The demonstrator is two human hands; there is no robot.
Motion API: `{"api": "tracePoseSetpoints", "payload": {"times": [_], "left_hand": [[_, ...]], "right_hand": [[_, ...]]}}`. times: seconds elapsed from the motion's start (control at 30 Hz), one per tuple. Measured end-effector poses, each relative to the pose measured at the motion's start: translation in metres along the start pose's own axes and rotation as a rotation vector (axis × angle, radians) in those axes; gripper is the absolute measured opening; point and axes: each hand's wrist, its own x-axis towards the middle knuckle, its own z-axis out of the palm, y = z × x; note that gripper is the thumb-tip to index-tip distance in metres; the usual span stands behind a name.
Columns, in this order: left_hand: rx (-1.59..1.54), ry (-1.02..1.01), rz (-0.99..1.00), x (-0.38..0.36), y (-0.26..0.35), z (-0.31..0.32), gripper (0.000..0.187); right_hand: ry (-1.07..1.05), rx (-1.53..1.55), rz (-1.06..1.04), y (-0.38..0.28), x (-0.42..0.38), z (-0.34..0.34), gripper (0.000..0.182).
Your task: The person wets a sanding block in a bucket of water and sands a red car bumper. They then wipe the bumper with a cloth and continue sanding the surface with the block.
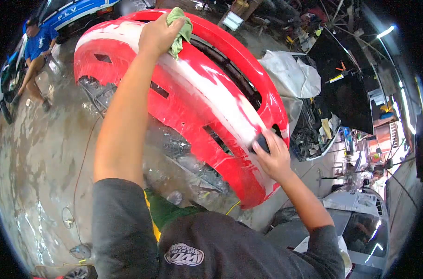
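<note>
A large red car bumper (174, 104) with whitish patches along its upper ridge lies across the middle of the view. My left hand (159, 35) is closed on a green cloth (179, 35) at the bumper's far upper edge. Near the bumper's right end, my right hand (273, 156) holds a dark block (261, 142) against the surface, beside a whitish patch. The underside of the block is hidden.
A person (40, 44) in a blue shirt sits at the upper left. Grey sheeting (293, 74) and car parts lie beyond the bumper. A car (355, 228) stands at the lower right. A cord (77, 186) crosses the wet floor at left.
</note>
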Motion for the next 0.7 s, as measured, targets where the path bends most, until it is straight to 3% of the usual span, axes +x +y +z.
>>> {"api": "tracePoseSetpoints", "payload": {"times": [0.17,0.23,0.3,0.43,0.5,0.6,0.63,0.7], "left_hand": [[-0.053,0.046,0.039,0.008,-0.008,0.004,0.069],[-0.212,-0.017,0.077,0.015,-0.023,0.005,0.062],[-0.263,-0.04,0.064,0.016,-0.025,0.004,0.058],[-0.292,-0.061,0.079,0.014,-0.02,0.004,0.059],[-0.292,-0.057,0.084,0.02,-0.027,0.008,0.059],[-0.33,-0.063,0.047,0.02,-0.028,0.008,0.058],[-0.376,-0.081,0.041,0.013,-0.014,0.003,0.058],[-0.43,-0.109,0.063,0.036,-0.057,0.013,0.055]], "right_hand": [[0.235,0.066,0.088,-0.036,0.182,0.044,0.035],[0.292,-0.028,0.107,-0.042,0.203,0.06,0.039],[0.299,-0.048,0.152,-0.037,0.18,0.05,0.044],[0.187,0.119,0.295,-0.034,0.019,0.009,0.056],[0.057,0.0,0.368,-0.034,-0.066,0.003,0.049],[0.139,-0.007,0.398,-0.035,-0.054,0.011,0.047],[0.182,0.003,0.388,-0.035,-0.013,0.01,0.043],[0.27,0.016,0.332,-0.039,0.075,0.023,0.028]]}}
